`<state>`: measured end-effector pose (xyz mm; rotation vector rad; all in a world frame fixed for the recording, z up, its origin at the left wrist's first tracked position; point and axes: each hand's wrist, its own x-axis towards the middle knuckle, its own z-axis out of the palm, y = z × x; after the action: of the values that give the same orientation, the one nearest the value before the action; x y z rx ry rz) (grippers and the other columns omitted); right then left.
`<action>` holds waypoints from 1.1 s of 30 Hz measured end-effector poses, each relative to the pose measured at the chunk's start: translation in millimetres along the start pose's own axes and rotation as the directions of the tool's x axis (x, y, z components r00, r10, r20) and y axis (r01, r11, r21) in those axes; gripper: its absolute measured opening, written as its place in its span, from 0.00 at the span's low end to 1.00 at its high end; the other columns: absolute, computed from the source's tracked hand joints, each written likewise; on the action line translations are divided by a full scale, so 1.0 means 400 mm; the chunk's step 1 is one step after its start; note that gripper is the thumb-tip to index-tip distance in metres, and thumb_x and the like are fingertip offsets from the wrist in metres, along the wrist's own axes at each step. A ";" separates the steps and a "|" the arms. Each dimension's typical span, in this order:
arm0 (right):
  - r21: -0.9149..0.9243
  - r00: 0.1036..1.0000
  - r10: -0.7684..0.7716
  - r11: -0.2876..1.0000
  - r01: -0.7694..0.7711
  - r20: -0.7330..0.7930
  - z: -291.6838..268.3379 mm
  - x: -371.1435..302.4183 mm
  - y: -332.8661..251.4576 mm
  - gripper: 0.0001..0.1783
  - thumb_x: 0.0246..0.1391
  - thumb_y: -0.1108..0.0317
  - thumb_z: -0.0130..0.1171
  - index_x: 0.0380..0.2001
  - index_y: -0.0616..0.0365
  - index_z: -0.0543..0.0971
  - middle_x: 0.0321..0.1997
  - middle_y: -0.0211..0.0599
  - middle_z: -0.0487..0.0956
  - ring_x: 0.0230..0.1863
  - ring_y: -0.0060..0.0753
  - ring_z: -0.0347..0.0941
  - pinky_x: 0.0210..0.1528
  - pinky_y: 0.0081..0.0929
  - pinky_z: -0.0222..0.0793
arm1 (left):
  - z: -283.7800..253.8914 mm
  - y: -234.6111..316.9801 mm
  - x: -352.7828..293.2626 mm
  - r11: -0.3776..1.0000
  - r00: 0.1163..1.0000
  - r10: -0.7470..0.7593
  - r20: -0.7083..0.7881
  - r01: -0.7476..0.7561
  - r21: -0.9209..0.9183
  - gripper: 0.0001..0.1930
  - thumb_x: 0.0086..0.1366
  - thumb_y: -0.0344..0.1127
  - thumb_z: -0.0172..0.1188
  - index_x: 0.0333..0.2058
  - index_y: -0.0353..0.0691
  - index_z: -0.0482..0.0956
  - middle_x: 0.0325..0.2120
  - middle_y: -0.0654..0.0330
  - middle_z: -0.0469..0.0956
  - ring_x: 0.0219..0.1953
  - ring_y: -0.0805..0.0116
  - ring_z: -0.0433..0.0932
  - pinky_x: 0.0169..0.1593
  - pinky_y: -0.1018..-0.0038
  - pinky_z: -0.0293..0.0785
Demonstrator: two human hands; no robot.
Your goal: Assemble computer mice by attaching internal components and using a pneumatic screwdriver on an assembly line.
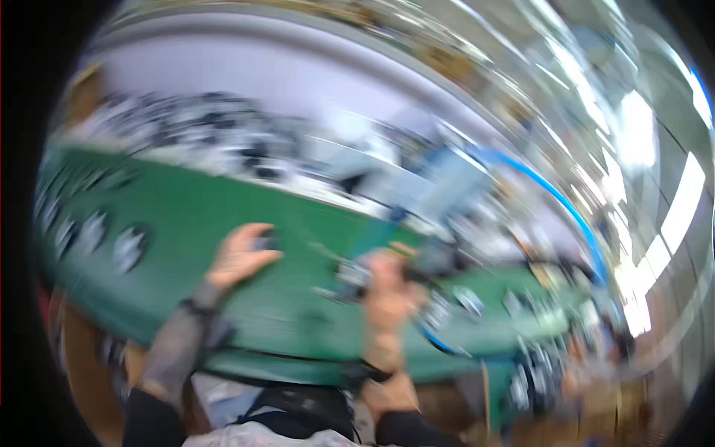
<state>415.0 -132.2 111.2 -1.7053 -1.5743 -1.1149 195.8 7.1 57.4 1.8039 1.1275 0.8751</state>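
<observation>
Over the green work surface [290, 231], my left hand [237, 257] curls its thumb and fingers around a small dark grey piece [266, 242], too blurred to name. Farther right, my right hand [389, 294] is smeared by motion, so its grip cannot be made out. Just left of its fingers is a silvery, shiny part [351, 274]; whether they touch is unclear. Beside that hand, on its right, lie small silvery pieces [468, 300].
Several oval silver-and-dark pieces [130, 248] lie at the left end of the table. A long heap of similar parts [201, 123] runs along the back. Pale grey-blue boxes [450, 179] stand at the back right, near a blue hose [555, 186]. More parts [536, 376] sit lower right.
</observation>
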 end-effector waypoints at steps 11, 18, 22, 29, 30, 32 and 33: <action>0.872 0.830 0.534 0.314 -0.375 0.165 -0.071 -0.054 -0.026 0.36 0.46 0.71 0.60 0.56 0.66 0.54 0.37 0.42 0.72 0.30 0.32 0.72 0.33 0.27 0.69 | 0.099 -0.139 -0.005 0.881 0.929 0.368 0.048 -0.365 0.302 0.25 0.56 0.33 0.58 0.52 0.37 0.66 0.53 0.52 0.67 0.55 0.56 0.66 0.58 0.68 0.60; 0.864 0.817 0.544 0.303 -0.401 0.189 0.032 -0.050 0.000 0.45 0.44 0.71 0.61 0.60 0.69 0.46 0.42 0.48 0.71 0.36 0.35 0.74 0.35 0.28 0.71 | 0.080 -0.110 -0.025 0.876 0.917 0.375 0.136 -0.399 0.273 0.17 0.58 0.30 0.53 0.47 0.36 0.70 0.54 0.53 0.65 0.55 0.53 0.65 0.57 0.67 0.61; 0.808 0.878 0.470 0.481 -0.339 0.088 0.088 -0.059 -0.031 0.47 0.44 0.73 0.60 0.61 0.68 0.43 0.52 0.58 0.63 0.48 0.49 0.68 0.47 0.35 0.66 | 0.058 -0.094 -0.032 0.927 0.940 0.317 0.126 -0.336 0.168 0.15 0.58 0.29 0.52 0.45 0.36 0.71 0.54 0.53 0.65 0.55 0.54 0.65 0.56 0.66 0.62; 0.785 0.961 0.271 0.604 -0.134 -0.045 0.156 -0.118 -0.031 0.44 0.44 0.77 0.58 0.60 0.68 0.44 0.55 0.63 0.60 0.52 0.58 0.64 0.54 0.42 0.60 | 0.065 -0.091 -0.024 0.875 0.907 0.357 0.223 -0.408 0.261 0.22 0.53 0.26 0.53 0.49 0.37 0.67 0.57 0.50 0.60 0.58 0.48 0.61 0.58 0.63 0.59; 0.749 0.964 0.239 0.659 -0.070 -0.120 0.146 -0.110 -0.027 0.42 0.44 0.78 0.57 0.58 0.74 0.46 0.51 0.60 0.64 0.48 0.49 0.68 0.51 0.36 0.63 | 0.070 -0.083 -0.025 0.857 0.900 0.369 0.230 -0.426 0.290 0.24 0.52 0.25 0.53 0.50 0.37 0.66 0.58 0.50 0.59 0.58 0.48 0.60 0.59 0.62 0.58; 0.722 0.966 0.253 0.677 -0.141 -0.049 0.126 -0.135 -0.034 0.42 0.42 0.78 0.58 0.57 0.76 0.47 0.50 0.63 0.66 0.49 0.52 0.69 0.52 0.39 0.64 | 0.073 -0.067 -0.028 0.852 0.902 0.358 0.243 -0.422 0.309 0.26 0.51 0.24 0.53 0.52 0.38 0.65 0.59 0.49 0.58 0.59 0.47 0.59 0.60 0.61 0.57; 0.747 0.974 0.221 0.640 -0.179 0.044 0.114 -0.137 -0.035 0.41 0.41 0.78 0.58 0.56 0.78 0.49 0.49 0.63 0.67 0.49 0.53 0.69 0.53 0.40 0.63 | 0.074 -0.065 -0.028 0.838 0.896 0.361 0.257 -0.433 0.332 0.28 0.50 0.24 0.54 0.53 0.38 0.64 0.59 0.49 0.56 0.60 0.46 0.57 0.60 0.60 0.56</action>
<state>412.1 -119.8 39.6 -1.2072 -1.4625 -0.2841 208.3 -4.5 20.1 2.4550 0.8506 0.7281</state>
